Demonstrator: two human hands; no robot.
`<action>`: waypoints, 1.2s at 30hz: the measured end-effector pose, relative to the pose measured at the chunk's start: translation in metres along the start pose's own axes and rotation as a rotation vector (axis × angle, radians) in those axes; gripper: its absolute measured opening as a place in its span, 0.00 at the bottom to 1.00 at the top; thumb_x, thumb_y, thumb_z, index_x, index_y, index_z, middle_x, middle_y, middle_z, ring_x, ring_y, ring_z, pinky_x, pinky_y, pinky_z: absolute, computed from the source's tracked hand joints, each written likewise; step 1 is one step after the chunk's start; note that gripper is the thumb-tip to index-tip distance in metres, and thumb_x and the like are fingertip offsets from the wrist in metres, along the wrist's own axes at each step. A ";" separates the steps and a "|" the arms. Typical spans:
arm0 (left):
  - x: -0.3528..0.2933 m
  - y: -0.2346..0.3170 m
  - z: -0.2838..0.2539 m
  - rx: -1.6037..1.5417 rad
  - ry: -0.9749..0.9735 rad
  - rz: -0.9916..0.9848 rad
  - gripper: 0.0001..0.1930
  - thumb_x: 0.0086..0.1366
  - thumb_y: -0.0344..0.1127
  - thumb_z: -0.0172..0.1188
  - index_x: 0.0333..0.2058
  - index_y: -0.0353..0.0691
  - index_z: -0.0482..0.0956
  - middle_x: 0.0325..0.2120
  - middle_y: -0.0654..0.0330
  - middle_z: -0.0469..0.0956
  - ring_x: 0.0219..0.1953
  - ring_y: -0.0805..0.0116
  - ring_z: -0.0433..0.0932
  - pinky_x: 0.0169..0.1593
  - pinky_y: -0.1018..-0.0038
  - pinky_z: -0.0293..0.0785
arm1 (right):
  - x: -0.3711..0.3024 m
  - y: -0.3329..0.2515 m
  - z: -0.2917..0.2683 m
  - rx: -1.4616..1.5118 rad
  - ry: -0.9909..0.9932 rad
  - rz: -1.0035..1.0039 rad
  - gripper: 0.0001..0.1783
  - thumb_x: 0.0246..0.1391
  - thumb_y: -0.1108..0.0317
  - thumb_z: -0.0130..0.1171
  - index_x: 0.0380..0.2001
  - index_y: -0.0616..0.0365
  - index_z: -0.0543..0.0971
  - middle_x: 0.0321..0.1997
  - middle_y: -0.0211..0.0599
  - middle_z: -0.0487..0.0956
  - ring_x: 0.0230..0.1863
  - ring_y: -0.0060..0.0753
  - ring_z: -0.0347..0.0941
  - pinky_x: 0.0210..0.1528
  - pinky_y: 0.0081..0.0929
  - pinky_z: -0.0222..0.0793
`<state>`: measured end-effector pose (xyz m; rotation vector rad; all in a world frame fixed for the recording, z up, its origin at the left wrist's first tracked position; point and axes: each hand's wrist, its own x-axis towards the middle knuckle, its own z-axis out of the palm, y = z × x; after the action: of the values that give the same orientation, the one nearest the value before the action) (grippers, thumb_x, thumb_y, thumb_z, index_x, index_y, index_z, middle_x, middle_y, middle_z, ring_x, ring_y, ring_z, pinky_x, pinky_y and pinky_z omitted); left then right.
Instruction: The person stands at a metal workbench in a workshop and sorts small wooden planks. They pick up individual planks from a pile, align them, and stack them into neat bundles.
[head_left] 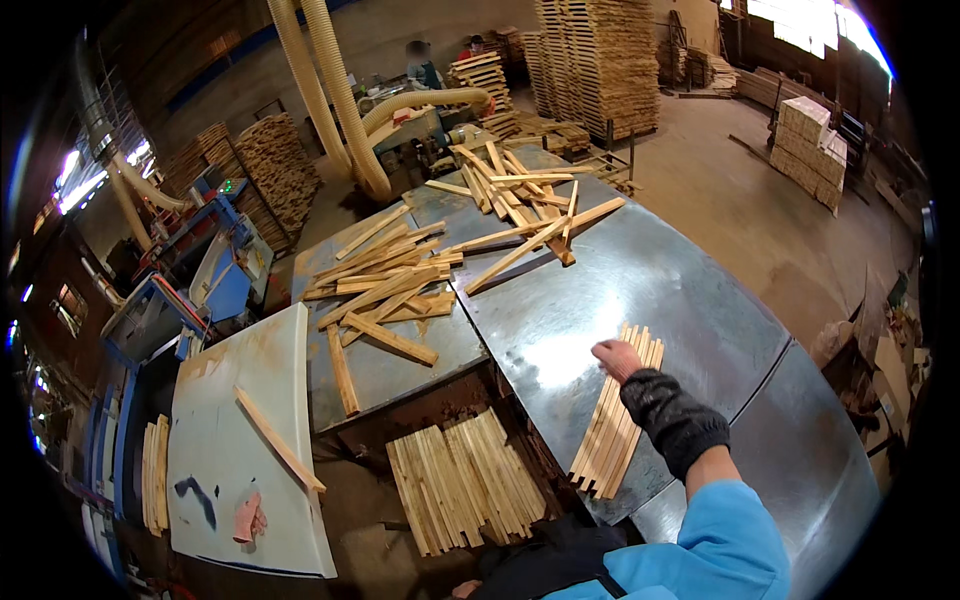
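My right hand, below a black cuff and a light blue sleeve, is over the far left end of a row of pale wooden strips on the metal table. Its fingers are curled together, and no piece shows in them; whether they touch the strips is unclear. The strips lie side by side, with uneven far ends. Of my left hand, only a small part shows at the lower edge, its fingers hidden. Near it, below the tabletop, is a stack of wooden strips.
Loose wooden pieces lie heaped on the far metal tabletop. On the left, a pale panel bears one wooden strip and a pink glove. Beyond stand ribbed hoses, machinery, tall lumber stacks and a person.
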<state>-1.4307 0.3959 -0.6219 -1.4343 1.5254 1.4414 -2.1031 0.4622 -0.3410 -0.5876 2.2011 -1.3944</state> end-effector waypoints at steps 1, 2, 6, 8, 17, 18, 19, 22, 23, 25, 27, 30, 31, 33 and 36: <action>-0.001 -0.003 0.002 0.006 -0.001 0.007 0.24 0.73 0.53 0.53 0.60 0.45 0.80 0.48 0.55 0.83 0.46 0.56 0.79 0.52 0.57 0.77 | 0.017 -0.020 0.002 -0.128 0.033 -0.121 0.26 0.58 0.51 0.60 0.47 0.64 0.85 0.36 0.47 0.85 0.38 0.40 0.82 0.44 0.35 0.77; -0.002 -0.006 0.006 0.012 -0.001 0.015 0.25 0.73 0.53 0.53 0.60 0.45 0.80 0.49 0.55 0.83 0.47 0.56 0.79 0.52 0.57 0.77 | 0.032 -0.044 0.003 -0.258 0.067 -0.241 0.28 0.56 0.49 0.61 0.47 0.62 0.85 0.40 0.53 0.86 0.44 0.52 0.83 0.52 0.41 0.78; -0.009 -0.021 0.018 0.026 0.011 0.024 0.26 0.73 0.55 0.53 0.59 0.46 0.80 0.49 0.55 0.83 0.49 0.54 0.79 0.54 0.57 0.76 | 0.061 -0.169 0.009 -0.345 0.193 -0.362 0.26 0.56 0.48 0.60 0.45 0.60 0.86 0.46 0.54 0.86 0.50 0.58 0.81 0.56 0.45 0.75; -0.011 -0.026 0.022 0.031 0.014 0.032 0.26 0.72 0.55 0.52 0.59 0.46 0.80 0.50 0.54 0.83 0.50 0.53 0.79 0.55 0.57 0.76 | 0.078 -0.216 0.002 -0.341 0.190 -0.427 0.25 0.57 0.49 0.60 0.46 0.60 0.86 0.46 0.55 0.86 0.49 0.56 0.82 0.55 0.45 0.77; -0.024 -0.052 0.043 0.048 0.027 0.045 0.28 0.71 0.59 0.51 0.59 0.47 0.80 0.52 0.53 0.82 0.55 0.50 0.78 0.59 0.57 0.74 | 0.081 -0.277 0.024 -0.305 0.243 -0.603 0.24 0.58 0.50 0.62 0.46 0.61 0.85 0.53 0.50 0.83 0.55 0.53 0.80 0.59 0.40 0.74; -0.024 -0.052 0.043 0.059 0.028 0.054 0.29 0.71 0.59 0.51 0.59 0.47 0.80 0.52 0.53 0.82 0.55 0.50 0.78 0.59 0.56 0.74 | 0.076 -0.265 0.029 -0.267 0.124 -0.592 0.23 0.58 0.50 0.61 0.45 0.59 0.85 0.48 0.50 0.85 0.52 0.55 0.81 0.57 0.42 0.76; -0.027 -0.057 0.045 0.069 0.034 0.052 0.29 0.71 0.60 0.51 0.59 0.47 0.80 0.52 0.53 0.82 0.56 0.49 0.78 0.60 0.56 0.74 | 0.059 -0.252 0.045 -0.292 0.052 -0.530 0.23 0.58 0.50 0.61 0.46 0.58 0.85 0.47 0.50 0.86 0.50 0.56 0.82 0.55 0.44 0.77; -0.025 -0.050 0.046 0.169 0.038 0.122 0.30 0.70 0.61 0.50 0.59 0.48 0.80 0.53 0.52 0.82 0.57 0.48 0.78 0.61 0.56 0.74 | 0.028 -0.161 0.070 -0.376 -0.199 -0.506 0.27 0.59 0.44 0.61 0.52 0.53 0.84 0.52 0.49 0.85 0.54 0.54 0.81 0.59 0.42 0.76; -0.027 -0.046 0.047 0.244 0.052 0.186 0.30 0.70 0.61 0.50 0.59 0.48 0.80 0.53 0.52 0.82 0.58 0.48 0.78 0.62 0.56 0.74 | 0.012 -0.126 0.079 -0.418 -0.277 -0.408 0.29 0.59 0.44 0.62 0.55 0.53 0.83 0.54 0.48 0.84 0.55 0.53 0.80 0.60 0.41 0.75; -0.029 -0.038 0.046 0.335 0.131 0.321 0.28 0.70 0.61 0.51 0.56 0.47 0.82 0.52 0.52 0.83 0.56 0.48 0.79 0.60 0.56 0.74 | -0.028 -0.054 0.092 -0.297 -0.449 -0.257 0.31 0.61 0.43 0.61 0.58 0.52 0.82 0.48 0.46 0.86 0.46 0.44 0.83 0.55 0.38 0.77; -0.032 -0.036 0.039 0.452 0.162 0.391 0.27 0.70 0.59 0.51 0.52 0.46 0.84 0.51 0.51 0.83 0.55 0.48 0.79 0.58 0.55 0.75 | -0.084 -0.015 0.109 -0.024 -0.551 0.060 0.31 0.63 0.45 0.62 0.59 0.58 0.81 0.42 0.40 0.87 0.36 0.31 0.81 0.45 0.33 0.79; -0.022 -0.031 -0.003 0.337 0.152 0.413 0.18 0.71 0.49 0.55 0.43 0.41 0.86 0.48 0.49 0.83 0.49 0.54 0.83 0.51 0.58 0.78 | -0.147 0.045 0.131 0.221 -0.655 0.351 0.28 0.65 0.52 0.64 0.61 0.59 0.80 0.37 0.34 0.83 0.33 0.21 0.77 0.36 0.21 0.74; -0.023 -0.022 -0.015 0.059 0.292 0.247 0.18 0.71 0.44 0.60 0.50 0.38 0.85 0.50 0.49 0.83 0.50 0.58 0.83 0.52 0.61 0.78 | -0.171 0.052 0.144 0.360 -0.666 0.399 0.27 0.65 0.54 0.64 0.61 0.60 0.79 0.36 0.31 0.82 0.32 0.20 0.75 0.35 0.19 0.72; -0.107 0.145 -0.039 -0.247 0.230 0.418 0.27 0.73 0.43 0.62 0.65 0.36 0.75 0.56 0.51 0.82 0.59 0.57 0.80 0.61 0.65 0.76 | -0.205 0.105 0.122 0.493 -0.552 0.519 0.26 0.66 0.58 0.64 0.60 0.63 0.79 0.35 0.28 0.80 0.31 0.18 0.73 0.34 0.17 0.69; -0.240 0.294 -0.097 -0.184 0.184 0.894 0.24 0.75 0.42 0.58 0.65 0.39 0.76 0.58 0.51 0.80 0.59 0.59 0.78 0.61 0.65 0.74 | -0.227 0.088 0.126 0.513 -0.571 0.567 0.24 0.68 0.66 0.63 0.61 0.71 0.75 0.34 0.29 0.76 0.29 0.19 0.68 0.31 0.20 0.67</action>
<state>-1.6237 0.3265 -0.2887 -1.0146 2.3744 2.0187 -1.8570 0.5383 -0.4330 -0.1227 1.3362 -1.2104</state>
